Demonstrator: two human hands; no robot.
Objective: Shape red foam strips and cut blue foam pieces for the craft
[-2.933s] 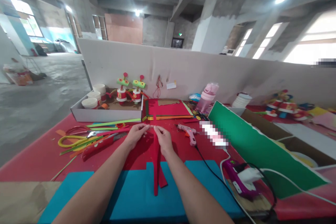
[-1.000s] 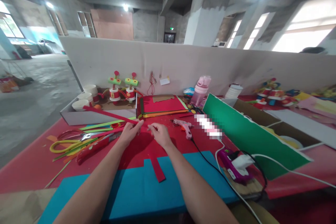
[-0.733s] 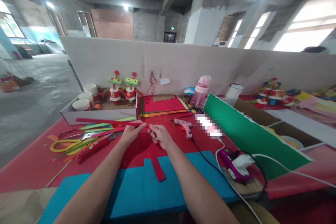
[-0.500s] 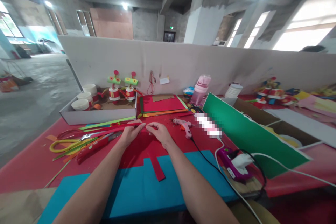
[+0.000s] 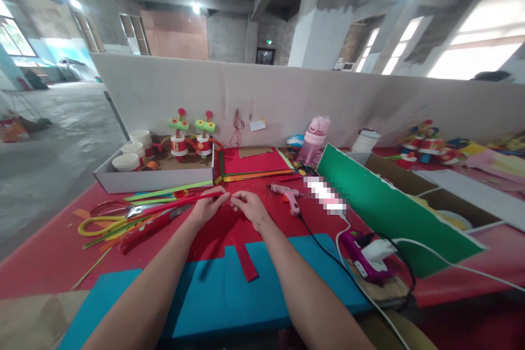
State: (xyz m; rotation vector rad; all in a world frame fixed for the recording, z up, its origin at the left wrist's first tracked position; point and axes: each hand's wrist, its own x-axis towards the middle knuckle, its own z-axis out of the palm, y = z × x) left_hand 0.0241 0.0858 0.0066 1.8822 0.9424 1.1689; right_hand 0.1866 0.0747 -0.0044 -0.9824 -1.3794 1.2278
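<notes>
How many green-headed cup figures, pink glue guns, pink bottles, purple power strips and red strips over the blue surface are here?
Green-headed paper-cup figures: 2
Pink glue gun: 1
Pink drinking bottle: 1
Purple power strip: 1
Red paper strip over blue surface: 1
Total: 6

TEXT: none readable | green sign (image 5: 269, 42): too small | red cup label (image 5: 179, 146): illegible

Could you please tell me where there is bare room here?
There is bare red table covering between the right hand, the pink glue gun and the blue sheet, and more between the yellow-handled scissors and the covering's left edge. It is crowded around the scissors and paper strips, and by the purple power strip.
</notes>
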